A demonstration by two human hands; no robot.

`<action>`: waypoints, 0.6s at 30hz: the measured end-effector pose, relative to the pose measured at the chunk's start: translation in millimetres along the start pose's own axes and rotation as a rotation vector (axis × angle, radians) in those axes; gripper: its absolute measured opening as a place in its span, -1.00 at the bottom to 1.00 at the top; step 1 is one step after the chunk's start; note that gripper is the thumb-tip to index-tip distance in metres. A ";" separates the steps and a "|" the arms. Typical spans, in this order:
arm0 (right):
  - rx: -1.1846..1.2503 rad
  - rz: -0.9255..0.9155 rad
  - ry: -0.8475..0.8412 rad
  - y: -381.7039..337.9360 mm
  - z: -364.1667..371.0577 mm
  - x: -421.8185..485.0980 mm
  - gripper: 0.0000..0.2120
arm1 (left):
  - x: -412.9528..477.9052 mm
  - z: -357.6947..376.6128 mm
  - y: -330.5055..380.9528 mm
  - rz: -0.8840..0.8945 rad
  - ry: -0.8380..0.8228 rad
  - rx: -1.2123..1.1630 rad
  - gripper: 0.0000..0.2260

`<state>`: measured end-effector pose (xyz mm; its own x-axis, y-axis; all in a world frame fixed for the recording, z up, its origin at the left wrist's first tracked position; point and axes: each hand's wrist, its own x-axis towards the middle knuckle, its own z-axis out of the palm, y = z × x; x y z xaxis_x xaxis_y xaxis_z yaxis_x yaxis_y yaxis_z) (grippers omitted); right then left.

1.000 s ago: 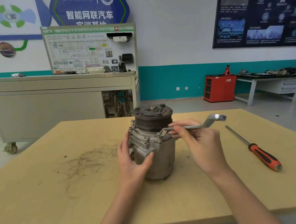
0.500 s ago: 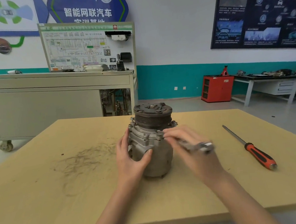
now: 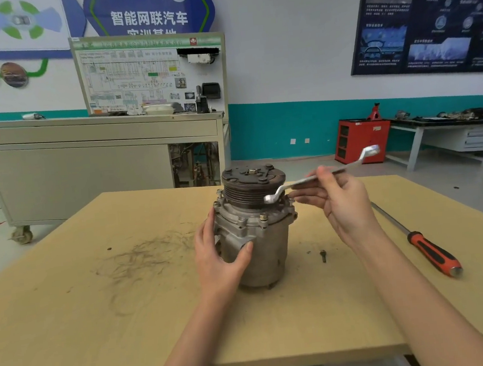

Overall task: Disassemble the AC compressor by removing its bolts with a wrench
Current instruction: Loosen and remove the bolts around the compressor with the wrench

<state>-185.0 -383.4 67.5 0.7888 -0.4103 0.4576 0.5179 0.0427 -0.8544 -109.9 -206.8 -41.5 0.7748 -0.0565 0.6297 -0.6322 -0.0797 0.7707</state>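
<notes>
The AC compressor (image 3: pixel 256 231) stands upright, pulley (image 3: pixel 254 186) on top, about mid-table (image 3: pixel 99 314). It looks like a solid cast-metal lump: heavy, stiff and nothing fragile, but the round body will probably want to twist once a bolt gets torqued. The best hold is likely the housing just below the flange, which is where the person's left hand (image 3: pixel 214 253) wraps it, thumb across the front and fingers curled round the far side. Several bolts (image 3: pixel 262 217) still sit in the flange. The right hand (image 3: pixel 345 202) pinches the wrench (image 3: pixel 316 177) mid-shaft, other fingers loose. Its ring end is down by the pulley grooves, and whether it's seated on a bolt is hard to say. A loose bolt (image 3: pixel 323 256) lies just right of the base, with a screwdriver (image 3: pixel 429 248) further out.
</notes>
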 end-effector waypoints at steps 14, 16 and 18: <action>-0.992 -1.087 -0.178 -10.4 40.3 -37.0 -0.69 | -1.2 0.9 -2.8 0.007 0.013 -0.029 -0.29; -1.036 -1.110 -0.180 -9.4 41.4 -38.5 -0.69 | -1.0 1.3 -2.7 0.008 0.015 -0.034 -0.29; -1.091 -1.127 -0.190 -8.6 40.4 -39.7 -0.70 | -1.1 1.1 -2.8 0.016 0.022 -0.033 -0.30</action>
<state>-207.4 -330.7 66.6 0.2510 0.3416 0.9057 0.4314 -0.8771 0.2113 -109.0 -207.6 -44.4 0.7644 -0.0352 0.6437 -0.6447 -0.0461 0.7630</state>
